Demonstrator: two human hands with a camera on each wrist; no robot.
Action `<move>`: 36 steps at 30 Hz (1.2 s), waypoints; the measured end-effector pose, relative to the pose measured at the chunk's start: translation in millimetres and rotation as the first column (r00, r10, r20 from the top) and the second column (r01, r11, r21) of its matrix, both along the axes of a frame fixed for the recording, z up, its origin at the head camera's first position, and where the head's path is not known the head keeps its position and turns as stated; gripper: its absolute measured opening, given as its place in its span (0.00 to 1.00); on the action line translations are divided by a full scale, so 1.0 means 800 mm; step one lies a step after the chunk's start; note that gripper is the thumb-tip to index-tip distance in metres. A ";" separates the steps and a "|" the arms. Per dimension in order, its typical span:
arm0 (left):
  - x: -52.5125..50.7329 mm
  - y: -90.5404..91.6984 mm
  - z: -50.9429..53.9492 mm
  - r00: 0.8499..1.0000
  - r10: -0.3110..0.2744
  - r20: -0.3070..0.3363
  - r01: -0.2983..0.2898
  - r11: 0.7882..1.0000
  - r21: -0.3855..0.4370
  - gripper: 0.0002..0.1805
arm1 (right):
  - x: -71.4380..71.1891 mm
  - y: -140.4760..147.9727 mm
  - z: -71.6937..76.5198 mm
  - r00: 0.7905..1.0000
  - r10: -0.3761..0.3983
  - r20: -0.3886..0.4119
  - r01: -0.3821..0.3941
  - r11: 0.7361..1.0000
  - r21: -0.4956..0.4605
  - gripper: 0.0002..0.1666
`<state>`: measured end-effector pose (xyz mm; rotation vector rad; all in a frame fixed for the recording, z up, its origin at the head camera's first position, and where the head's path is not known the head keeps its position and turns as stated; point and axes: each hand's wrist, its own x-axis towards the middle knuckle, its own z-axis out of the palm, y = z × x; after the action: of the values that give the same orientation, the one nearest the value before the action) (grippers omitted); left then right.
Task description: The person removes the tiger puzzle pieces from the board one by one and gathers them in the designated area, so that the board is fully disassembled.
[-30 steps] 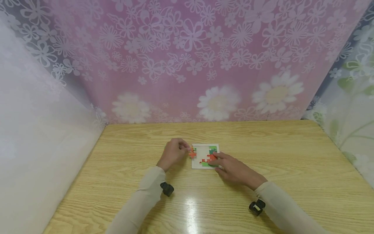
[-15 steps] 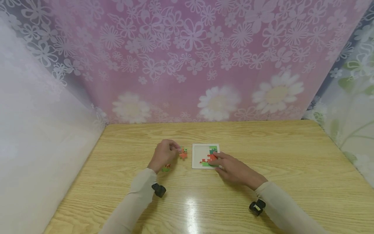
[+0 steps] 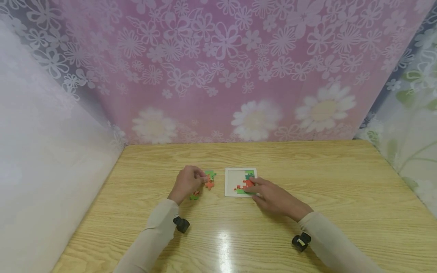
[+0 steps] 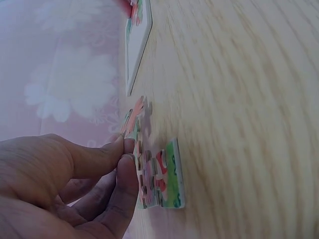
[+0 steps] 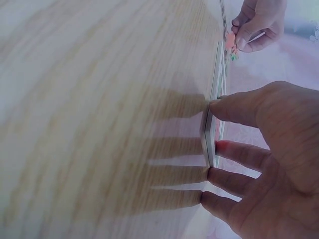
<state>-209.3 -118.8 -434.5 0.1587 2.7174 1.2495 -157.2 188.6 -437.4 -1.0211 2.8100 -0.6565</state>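
My left hand (image 3: 187, 184) pinches an orange-and-green jigsaw puzzle piece (image 3: 209, 185) between thumb and fingertips, to the left of the puzzle tray. In the left wrist view this piece (image 4: 133, 119) tilts above the table. Loose red-and-green puzzle pieces (image 4: 172, 179) lie below that hand; in the head view it partly covers them. A white square puzzle tray (image 3: 235, 177) has green and red pieces along its right and bottom sides. My right hand (image 3: 276, 197) rests on the tray's right side, fingers extended over those pieces and its edge.
The wooden table (image 3: 211, 235) stretches around the tray, with a patch of glare near the front. A pink flowered curtain (image 3: 205, 76) hangs behind the table's back edge. Pale cloth (image 3: 51, 151) borders the left side. Each wrist carries a small black camera (image 3: 181, 224).
Pinching the puzzle piece, my left hand has moved left, away from over the tray's left edge. Loose pieces beneath it have come into view. My right hand stays on the tray.
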 end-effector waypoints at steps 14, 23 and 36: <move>0.002 -0.002 0.001 1.000 0.010 0.004 -0.010 1.000 -0.029 0.04 | 0.000 0.000 -0.001 1.000 -0.012 0.019 0.012 1.000 0.006 0.19; 0.001 0.000 0.001 1.000 0.008 -0.015 -0.008 0.999 -0.053 0.05 | 0.000 0.000 -0.001 1.000 -0.005 0.023 0.005 1.000 0.007 0.20; 0.002 -0.001 -0.002 0.999 0.009 -0.036 -0.011 0.998 -0.057 0.04 | 0.000 0.000 -0.003 0.999 -0.019 0.029 0.019 1.000 0.010 0.20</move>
<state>-207.7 -119.9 -435.9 0.1628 2.7838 1.1807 -157.4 188.9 -439.6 -0.9764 2.7986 -0.6541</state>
